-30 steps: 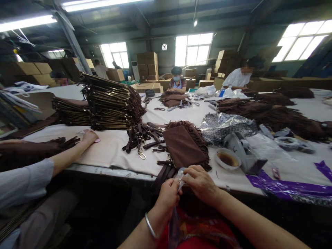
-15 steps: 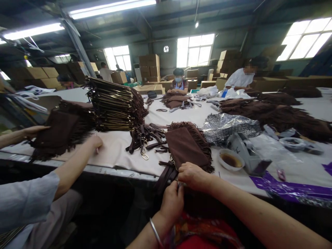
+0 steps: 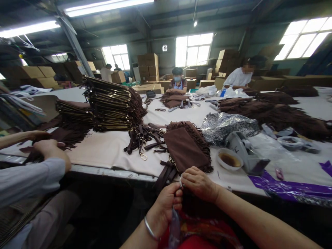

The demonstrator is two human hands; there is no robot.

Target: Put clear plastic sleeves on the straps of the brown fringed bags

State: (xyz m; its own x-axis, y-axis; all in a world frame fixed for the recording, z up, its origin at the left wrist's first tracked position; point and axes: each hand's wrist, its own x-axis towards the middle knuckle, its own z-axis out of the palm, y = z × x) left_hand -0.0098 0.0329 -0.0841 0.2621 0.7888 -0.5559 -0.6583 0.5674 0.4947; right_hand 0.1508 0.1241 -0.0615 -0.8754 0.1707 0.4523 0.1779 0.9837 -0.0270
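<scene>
Near the table's front edge, my left hand (image 3: 167,200) is closed around a grey strip (image 3: 174,226), whose loose end hangs below the fist. My right hand (image 3: 199,184) has its fingers curled against the left fingertips. A small shiny pale piece (image 3: 181,182) shows between the two hands; its kind is unclear, and the right fingers hide part of it. Just beyond them lies a brown pouch (image 3: 184,147) with fringe along its edge, on top of others. Dark brown straps (image 3: 166,175) hang over the edge beside the pouch.
Dark straps with gold clasps (image 3: 142,143) lie left of the pouch, before a tall stack of fringed pouches (image 3: 111,103). A co-worker's hands (image 3: 48,143) handle brown pieces at left. Rightward are a bowl of brown liquid (image 3: 229,159), a tape dispenser (image 3: 247,154) and purple plastic (image 3: 287,188).
My hands have shifted slightly down and apart, and the grey strip and shiny piece now show. At left, the co-worker's hands have come together and the raised pouch is lowered.
</scene>
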